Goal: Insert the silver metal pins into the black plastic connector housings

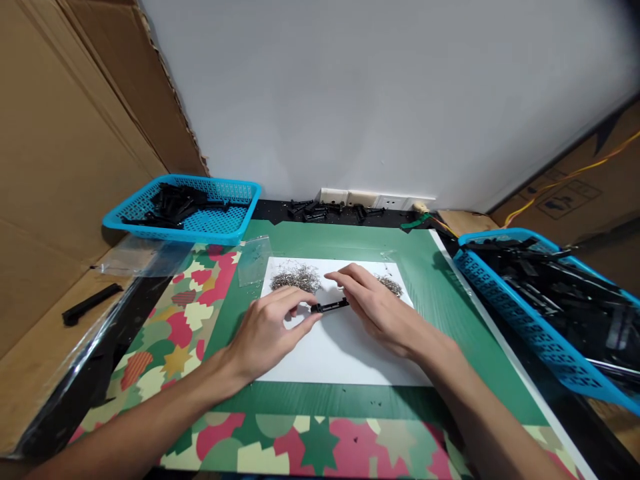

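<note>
A slim black plastic part (331, 307) lies crosswise over a white sheet (300, 360). My left hand (273, 327) pinches its left end between thumb and index finger. At the right end is my right hand (377, 310), its index finger reaching left above the part and the other fingers curled at that end, partly hidden. A heap of small metal pieces (295, 277), apparently screws or pins, sits on the sheet beyond my left hand. Behind my right hand a second metal heap (391, 285) shows in part.
Blue baskets of black parts stand at the back left (235, 233) and at the right (520, 340). More black parts (315, 212) lie along the wall below the sockets (363, 199). A single black part (90, 303) rests on cardboard at left. A clear bag (254, 261) lies beside the sheet.
</note>
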A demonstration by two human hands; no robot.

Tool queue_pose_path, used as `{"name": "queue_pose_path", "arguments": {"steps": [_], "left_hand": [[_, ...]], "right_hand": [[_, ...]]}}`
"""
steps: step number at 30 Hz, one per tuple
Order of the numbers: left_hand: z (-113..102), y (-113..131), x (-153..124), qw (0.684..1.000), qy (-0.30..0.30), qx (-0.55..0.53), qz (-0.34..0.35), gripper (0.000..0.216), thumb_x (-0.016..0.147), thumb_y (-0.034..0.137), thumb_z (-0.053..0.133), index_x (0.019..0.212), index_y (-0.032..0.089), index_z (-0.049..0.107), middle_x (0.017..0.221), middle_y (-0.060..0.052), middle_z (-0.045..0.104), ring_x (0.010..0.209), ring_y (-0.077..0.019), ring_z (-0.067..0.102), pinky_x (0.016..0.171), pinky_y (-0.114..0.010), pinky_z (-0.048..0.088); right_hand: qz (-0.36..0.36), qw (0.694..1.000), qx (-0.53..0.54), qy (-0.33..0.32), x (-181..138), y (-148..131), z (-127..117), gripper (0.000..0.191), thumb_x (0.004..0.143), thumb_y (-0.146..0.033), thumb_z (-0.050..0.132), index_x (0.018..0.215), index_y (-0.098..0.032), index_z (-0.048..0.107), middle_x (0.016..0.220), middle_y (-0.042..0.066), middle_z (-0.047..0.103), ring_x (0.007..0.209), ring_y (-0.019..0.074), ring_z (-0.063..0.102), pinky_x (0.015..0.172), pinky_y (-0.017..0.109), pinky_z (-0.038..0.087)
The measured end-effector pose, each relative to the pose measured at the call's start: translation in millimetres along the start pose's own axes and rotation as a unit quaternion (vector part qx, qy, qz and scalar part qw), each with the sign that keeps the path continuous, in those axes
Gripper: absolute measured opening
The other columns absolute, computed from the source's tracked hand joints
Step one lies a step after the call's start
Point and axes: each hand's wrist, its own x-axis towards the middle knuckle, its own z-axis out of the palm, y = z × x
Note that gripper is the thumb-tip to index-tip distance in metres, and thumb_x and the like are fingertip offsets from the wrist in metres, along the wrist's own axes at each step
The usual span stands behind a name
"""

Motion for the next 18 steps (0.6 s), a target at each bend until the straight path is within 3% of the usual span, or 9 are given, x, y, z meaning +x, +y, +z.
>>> {"name": "queue_pose_path", "arguments": {"steps": [4, 7, 12, 15, 18], "left_hand": [[0.8, -0.4, -0.9, 1.0, -0.005, 0.016, 0.016, 0.015, 0.094, 0.022, 0.077, 0.109, 0.024, 0.074, 0.089, 0.001, 0.073, 0.075, -0.0154, 0.062, 0.069, -0.028, 0.048], [0.5, -0.4, -0.5, 0.999, -0.003, 0.021, 0.033, 0.015, 0.095, 0.02, 0.076, 0.109, 0.023, 0.074, 0.095, -0.001, 0.076, 0.084, -0.0175, 0.067, 0.073, -0.03, 0.051], [1.0, 0.2, -0.8, 0.997, 0.004, 0.04, 0.066, 0.017, 0.096, 0.02, 0.075, 0.112, 0.022, 0.074, 0.102, -0.003, 0.079, 0.092, -0.0203, 0.07, 0.078, -0.033, 0.054], [1.3, 0.8, -1.3, 0.995, 0.012, 0.048, 0.09, 0.015, 0.096, 0.018, 0.074, 0.111, 0.021, 0.074, 0.103, -0.003, 0.08, 0.09, -0.0203, 0.07, 0.078, -0.033, 0.055], [1.6, 0.7, -1.2, 0.993, 0.016, 0.05, 0.102, 0.014, 0.096, 0.017, 0.074, 0.109, 0.02, 0.074, 0.102, -0.003, 0.08, 0.089, -0.0203, 0.07, 0.077, -0.033, 0.056]], "right_hand": [[-0.027, 0.992, -0.124, 0.01, -2.3, 8.7, -1.6, 0.05, 0.098, 0.003, 0.04, 0.136, -0.021, 0.063, 0.134, 0.016, 0.063, 0.118, 0.0287, 0.064, 0.087, 0.04, 0.058], [-0.021, 0.987, -0.146, 0.064, -3.5, 14.7, -1.9, 0.042, 0.102, -0.002, 0.04, 0.124, -0.021, 0.07, 0.132, 0.016, 0.068, 0.113, 0.0274, 0.069, 0.082, 0.039, 0.059], [0.053, 0.973, 0.078, 0.212, 3.0, 0.6, 6.9, 0.017, 0.108, -0.026, 0.058, 0.103, -0.022, 0.074, 0.097, 0.006, 0.08, 0.083, 0.018, 0.075, 0.074, 0.03, 0.056], [0.083, 0.959, 0.205, 0.176, 9.3, -14.1, 14.5, 0.018, 0.107, -0.029, 0.06, 0.096, -0.021, 0.072, 0.089, 0.003, 0.079, 0.076, 0.0151, 0.074, 0.07, 0.027, 0.055], [0.098, 0.958, 0.234, 0.132, 12.0, -20.0, 19.6, 0.021, 0.108, -0.032, 0.058, 0.094, -0.02, 0.069, 0.084, 0.002, 0.076, 0.073, 0.0144, 0.071, 0.069, 0.027, 0.053]]}}
